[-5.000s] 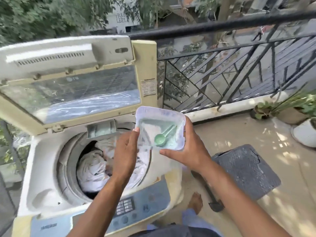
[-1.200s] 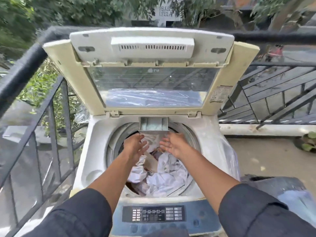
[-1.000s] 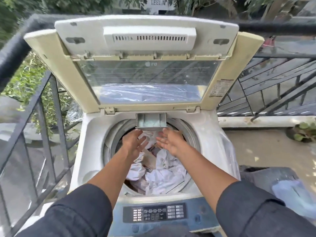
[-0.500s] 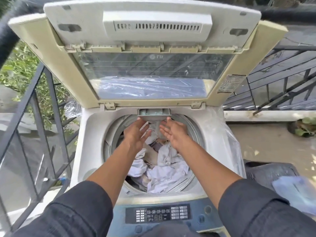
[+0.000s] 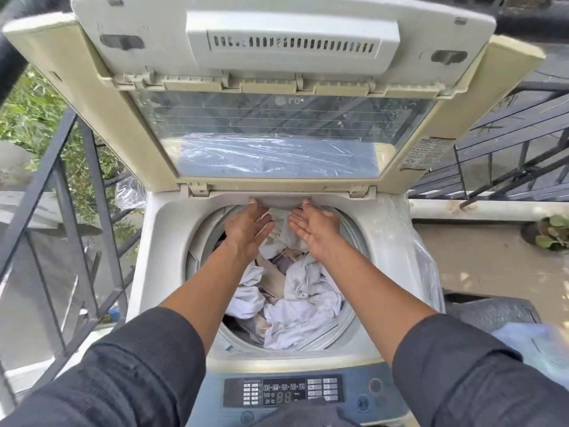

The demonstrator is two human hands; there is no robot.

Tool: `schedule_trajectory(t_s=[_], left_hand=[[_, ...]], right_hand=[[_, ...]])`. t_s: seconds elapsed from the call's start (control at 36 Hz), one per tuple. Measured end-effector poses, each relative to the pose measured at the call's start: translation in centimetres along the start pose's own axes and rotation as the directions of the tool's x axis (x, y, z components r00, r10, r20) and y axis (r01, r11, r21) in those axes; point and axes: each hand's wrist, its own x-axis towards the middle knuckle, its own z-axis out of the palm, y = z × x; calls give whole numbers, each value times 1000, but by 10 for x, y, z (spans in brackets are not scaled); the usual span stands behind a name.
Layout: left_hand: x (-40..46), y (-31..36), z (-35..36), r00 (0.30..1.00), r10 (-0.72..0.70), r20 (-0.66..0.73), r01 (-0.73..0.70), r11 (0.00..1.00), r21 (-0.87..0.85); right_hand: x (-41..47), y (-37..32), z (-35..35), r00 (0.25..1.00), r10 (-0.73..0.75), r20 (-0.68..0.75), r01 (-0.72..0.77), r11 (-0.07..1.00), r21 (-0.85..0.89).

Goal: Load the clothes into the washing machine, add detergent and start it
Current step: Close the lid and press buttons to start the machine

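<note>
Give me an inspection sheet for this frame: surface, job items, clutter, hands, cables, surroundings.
Surface: top-loading washing machine, lid raised upright.
Job's things: clothes, mostly white, piled in the drum; detergent drawer at the back rim, nearly flush; control panel display lit.
Clutter: clear plastic wrap over the machine's right side; pale blurred item at lower right, cannot identify.
Grippers: left hand and right hand open, fingertips at the drawer front, holding nothing.
Cables: nothing seen.
Surroundings: balcony with metal railing, potted plant on the floor, greenery beyond.
</note>
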Motion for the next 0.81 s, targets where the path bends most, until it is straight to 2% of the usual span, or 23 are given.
schedule_trajectory(t_s=[0.22,0.39,0.53,0.61,0.69,0.75,0.81], left_hand=[[-4,2,-1,1000,7,18,-8,999,39],[-19,-3,-6,999,22,39,-25,997,78],[-43,-10,-11,996,62,66,-68,993,95],[-57,-12,-11,991,111,76,-121,984,132],[-74,-14,-5,979,193,63,-200,968,153],[-89,-13,3,958,281,66,-288,944,161],[-104,-9,11,910,407,85,-415,886,207]], right_hand=[[-2,-4,0,1000,16,-4,-17,999,-48],[-14,-3,-2,1000,11,24,-7,988,-157],[-36,-2,-8,999,-39,38,47,971,-234],[-50,-2,-11,990,-132,47,140,929,-342],[-64,-2,-15,946,-315,84,310,793,-524],[-78,-8,-17,871,-463,161,442,600,-667],[-96,-19,-14,776,-574,260,552,419,-721]])
